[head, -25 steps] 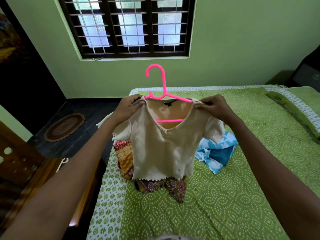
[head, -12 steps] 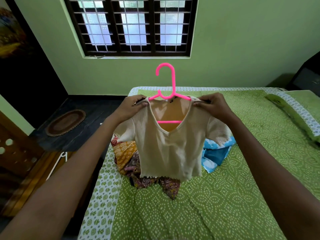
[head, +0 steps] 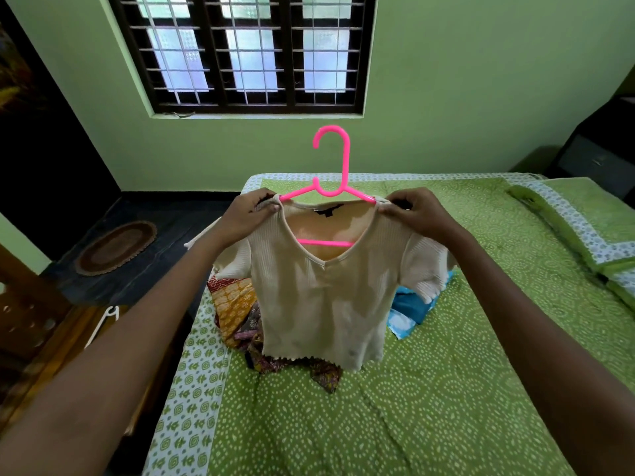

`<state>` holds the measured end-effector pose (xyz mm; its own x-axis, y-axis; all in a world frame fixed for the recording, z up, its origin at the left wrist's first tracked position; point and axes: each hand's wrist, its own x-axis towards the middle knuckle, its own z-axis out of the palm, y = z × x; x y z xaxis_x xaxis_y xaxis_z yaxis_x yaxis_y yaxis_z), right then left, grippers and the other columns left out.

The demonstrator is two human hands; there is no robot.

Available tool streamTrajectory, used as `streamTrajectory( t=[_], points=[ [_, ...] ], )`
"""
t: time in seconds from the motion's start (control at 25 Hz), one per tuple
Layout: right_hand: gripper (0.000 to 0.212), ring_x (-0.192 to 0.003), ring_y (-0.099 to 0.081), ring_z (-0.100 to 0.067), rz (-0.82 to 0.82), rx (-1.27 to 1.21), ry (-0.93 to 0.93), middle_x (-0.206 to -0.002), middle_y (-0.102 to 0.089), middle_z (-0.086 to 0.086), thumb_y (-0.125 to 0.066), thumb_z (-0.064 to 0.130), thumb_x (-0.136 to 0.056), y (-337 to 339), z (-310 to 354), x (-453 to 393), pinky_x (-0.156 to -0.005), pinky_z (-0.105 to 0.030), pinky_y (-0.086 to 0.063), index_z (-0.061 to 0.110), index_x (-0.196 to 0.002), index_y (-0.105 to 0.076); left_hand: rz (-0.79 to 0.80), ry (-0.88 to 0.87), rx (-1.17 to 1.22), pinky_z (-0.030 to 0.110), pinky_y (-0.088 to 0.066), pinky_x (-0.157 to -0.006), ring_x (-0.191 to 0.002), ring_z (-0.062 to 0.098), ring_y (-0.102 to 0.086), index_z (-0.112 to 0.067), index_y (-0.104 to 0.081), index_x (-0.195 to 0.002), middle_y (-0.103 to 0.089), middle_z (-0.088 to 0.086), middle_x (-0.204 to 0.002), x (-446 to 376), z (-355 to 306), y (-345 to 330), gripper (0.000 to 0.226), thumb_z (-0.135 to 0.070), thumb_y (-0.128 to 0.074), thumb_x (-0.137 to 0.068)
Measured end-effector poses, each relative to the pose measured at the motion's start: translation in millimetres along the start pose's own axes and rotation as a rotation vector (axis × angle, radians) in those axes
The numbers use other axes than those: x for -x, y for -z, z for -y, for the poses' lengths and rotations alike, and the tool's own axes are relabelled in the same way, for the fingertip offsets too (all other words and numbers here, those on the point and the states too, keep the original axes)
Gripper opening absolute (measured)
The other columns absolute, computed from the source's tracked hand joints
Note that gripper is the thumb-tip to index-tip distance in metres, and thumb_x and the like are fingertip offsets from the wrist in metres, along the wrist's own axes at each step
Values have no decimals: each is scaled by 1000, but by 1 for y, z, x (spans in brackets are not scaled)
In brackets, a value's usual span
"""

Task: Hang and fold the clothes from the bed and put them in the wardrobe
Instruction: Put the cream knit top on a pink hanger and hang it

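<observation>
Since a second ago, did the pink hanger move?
Yes. The pink hanger drifted right: its hook was under the window's middle, now under its right panes.

walls (head: 464, 97): pale green | window (head: 240, 53): far wall, dark barred frame, frosted panes, daylight | floor (head: 178, 221): dark, oval mat (head: 115, 247) left | dark cabinet (head: 599, 149): far right | wooden furniture (head: 31, 324): near left

I see a ribbed matt cloth top (head: 319, 297) on a glossy smooth pink plastic hanger (head: 330, 187), pinched between my hands.
</observation>
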<state>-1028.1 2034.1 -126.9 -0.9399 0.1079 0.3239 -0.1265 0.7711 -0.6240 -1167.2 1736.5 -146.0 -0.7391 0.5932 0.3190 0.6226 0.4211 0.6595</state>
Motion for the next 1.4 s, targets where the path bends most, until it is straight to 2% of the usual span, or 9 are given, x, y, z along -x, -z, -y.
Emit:
streamTrajectory(
  t=[0.16, 0.28, 0.36, 0.56, 0.72, 0.84, 0.96, 1.16, 1.4],
  points=[
    [26, -55, -38, -16, -151, 171, 50, -57, -45, -3, -61, 18, -90, -2, 12, 6, -52, -29, -19, 0, -72, -57, -90, -150, -65, 12, -35, -67, -74, 3, -54, 0, -63, -101, -63, 7, -85, -5, -6, 7, 14, -8, -56, -91],
    [29, -57, -40, -19, -194, 249, -2, -56, -43, -7, -62, 16, -89, -4, 20, 11, -54, -31, -17, -3, -68, -56, -72, -201, -103, 19, -32, -67, -86, 27, -60, 4, -67, -103, -67, 21, -94, -21, 0, 8, 18, -4, -57, -89],
    [27, -58, -43, -22, -231, 250, -79, -58, -49, -14, -63, 15, -88, -7, 18, 23, -54, -32, -21, -7, -73, -62, -5, -215, -84, 20, -31, -66, -85, 26, -59, 4, -69, -102, -68, 21, -95, -29, 2, 1, 18, -2, -58, -88],
    [18, -59, -42, -20, -310, 305, -238, -60, -49, -7, -63, 9, -88, -2, 23, 70, -49, -12, -30, -5, -77, -64, 92, -346, -25, 22, -32, -64, -75, 25, -57, 5, -70, -96, -65, 24, -81, -49, -11, -23, 15, -4, -63, -86],
    [26, -55, -41, -18, -423, 389, -336, -51, -38, 6, -61, 9, -89, 18, 29, 125, -47, -22, -24, 10, -65, -51, 212, -536, -2, 29, -34, -64, -75, 25, -59, 1, -72, -96, -67, 20, -79, -67, -46, -52, 25, -17, -58, -86],
    [31, -58, -46, -19, -352, 518, -442, -54, -43, -6, -61, 12, -88, 30, 30, 162, -54, -31, -19, 6, -61, -48, 252, -686, -102, 30, -34, -63, -65, 25, -64, -6, -74, -83, -70, 14, -71, -69, -70, -86, 43, -38, -46, -85],
    [29, -61, -46, -20, -383, 575, -615, -58, -47, -12, -62, 11, -87, 45, 28, 204, -55, -31, -21, 2, -62, -53, 238, -723, -200, 38, -38, -77, -67, 27, -68, -14, -76, -82, -71, 13, -71, -59, -96, -131, 52, -51, -39, -82],
    [28, -70, -56, -30, -401, 648, -769, -68, -57, -14, -60, 20, -89, 97, 20, 275, -56, -34, -31, 4, -67, -55, 309, -703, -259, 38, -20, -103, -99, 25, -61, -23, -71, -108, -71, 12, -96, -44, -174, -184, 28, -40, -58, -90],
    [31, -76, -55, -29, -424, 767, -917, -76, -60, -16, -57, 23, -92, 174, 13, 383, -57, -33, -26, 0, -72, -57, 309, -906, -209, 36, -29, -79, -91, 33, -54, -16, -72, -107, -63, 22, -86, -23, -295, -262, 26, -31, -63, -87]
  ],
)
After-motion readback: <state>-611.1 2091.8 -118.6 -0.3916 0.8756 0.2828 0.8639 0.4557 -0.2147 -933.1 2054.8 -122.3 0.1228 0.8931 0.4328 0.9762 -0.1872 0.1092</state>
